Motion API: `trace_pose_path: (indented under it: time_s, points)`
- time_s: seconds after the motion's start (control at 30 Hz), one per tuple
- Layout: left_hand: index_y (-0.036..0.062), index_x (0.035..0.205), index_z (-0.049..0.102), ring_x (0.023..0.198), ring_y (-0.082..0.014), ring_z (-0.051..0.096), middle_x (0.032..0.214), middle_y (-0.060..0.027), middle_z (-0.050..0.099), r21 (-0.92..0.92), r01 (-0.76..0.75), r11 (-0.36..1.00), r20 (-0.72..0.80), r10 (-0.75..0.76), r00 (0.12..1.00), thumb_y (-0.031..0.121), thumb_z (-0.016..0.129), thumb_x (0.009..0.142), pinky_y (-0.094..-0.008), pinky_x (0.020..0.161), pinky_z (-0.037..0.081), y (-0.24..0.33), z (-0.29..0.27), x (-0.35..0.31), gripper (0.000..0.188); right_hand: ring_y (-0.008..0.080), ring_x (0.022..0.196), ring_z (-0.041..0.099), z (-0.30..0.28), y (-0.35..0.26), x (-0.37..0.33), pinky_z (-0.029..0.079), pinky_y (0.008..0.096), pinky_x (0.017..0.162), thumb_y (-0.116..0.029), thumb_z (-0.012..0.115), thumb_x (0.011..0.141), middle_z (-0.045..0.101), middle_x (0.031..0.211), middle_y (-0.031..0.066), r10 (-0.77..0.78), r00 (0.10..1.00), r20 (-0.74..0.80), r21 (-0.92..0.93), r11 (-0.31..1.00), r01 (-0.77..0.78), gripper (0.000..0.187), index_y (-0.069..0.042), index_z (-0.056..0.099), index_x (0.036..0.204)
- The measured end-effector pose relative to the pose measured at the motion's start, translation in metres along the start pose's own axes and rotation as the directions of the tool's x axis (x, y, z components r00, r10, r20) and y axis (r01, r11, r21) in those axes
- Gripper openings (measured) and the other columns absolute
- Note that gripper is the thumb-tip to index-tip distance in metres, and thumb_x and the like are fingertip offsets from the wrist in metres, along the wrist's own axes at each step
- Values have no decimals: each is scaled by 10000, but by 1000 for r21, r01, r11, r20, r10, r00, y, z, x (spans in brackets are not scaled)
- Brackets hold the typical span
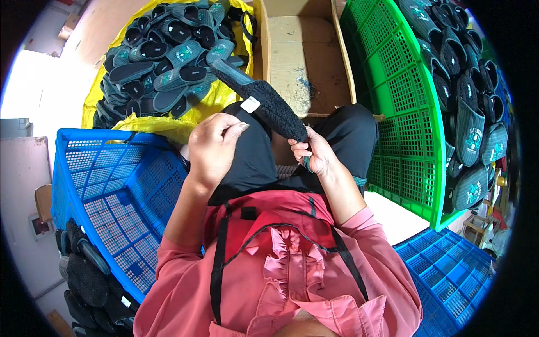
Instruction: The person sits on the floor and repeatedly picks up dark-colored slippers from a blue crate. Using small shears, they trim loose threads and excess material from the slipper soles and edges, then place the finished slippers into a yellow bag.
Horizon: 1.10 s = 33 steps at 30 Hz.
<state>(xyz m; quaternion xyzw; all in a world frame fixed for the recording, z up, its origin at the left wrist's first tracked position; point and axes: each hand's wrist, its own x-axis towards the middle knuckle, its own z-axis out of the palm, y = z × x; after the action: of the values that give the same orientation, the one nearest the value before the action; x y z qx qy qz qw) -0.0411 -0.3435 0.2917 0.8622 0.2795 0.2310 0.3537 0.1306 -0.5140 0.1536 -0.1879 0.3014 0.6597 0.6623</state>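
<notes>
A dark slipper (275, 109) with a fuzzy black surface lies slantwise above my lap, its smooth grey part pointing to the far left. My right hand (315, 151) grips its near end between thumb and fingers. Something small and green (306, 163) shows at those fingers; its kind is unclear. Close to the slipper's left side, my left hand (213, 147) is closed with thumb against the curled fingers, just below a small white label (250, 105) on the slipper. Whatever the left fingers hold, if anything, is hidden.
Grey slippers heap up in a yellow sack (92, 98) at the far left. Ahead stands an open cardboard box (286, 53). A blue crate (112, 224) flanks my left, with more dark slippers (87, 278) beside it. At right, a green crate (393, 112) borders stacked slippers (470, 121) above another blue crate (449, 275).
</notes>
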Motion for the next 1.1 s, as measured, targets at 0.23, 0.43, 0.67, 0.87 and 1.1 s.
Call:
trace_pose_path:
  time_s: [0.23,0.43,0.67,0.87,1.1]
  points:
    - [9,862,706,667,-165,648,744,-101,672,58,17,998,11,-18,1000,110,722,850,-281,642,501,15,6,12,103,61,484,410,-2,1,0,284,173,343,-305,423,1042,526,777,106,0,1000,6,1,1000,0,337,22,484,1090]
    - [32,833,704,705,-260,659,768,-98,675,66,-319,945,14,319,948,112,720,816,-345,655,515,25,35,37,84,68,488,421,-6,-1,4,291,177,339,-282,468,1018,517,779,123,30,999,32,42,999,-31,295,7,465,1077]
    - [81,916,696,913,-256,628,938,-48,664,110,-763,637,287,715,638,195,717,733,-398,833,473,33,44,40,216,45,475,382,-8,-4,-2,271,156,334,-408,449,1035,508,759,87,172,982,72,113,977,-180,453,40,514,1014]
    - [91,1034,665,948,-261,624,963,-61,647,264,-673,691,504,496,707,243,761,706,-389,846,449,17,29,30,374,15,427,291,5,13,-11,216,154,324,-394,415,1051,479,693,27,136,990,25,-423,899,-112,334,-91,553,1072]
    - [96,999,664,891,-309,642,909,-99,674,251,-480,840,436,345,831,207,776,726,-403,783,482,16,26,39,315,24,491,360,13,30,-17,243,177,414,-449,535,1002,511,691,-44,-354,912,205,-717,580,387,335,-130,593,1088]
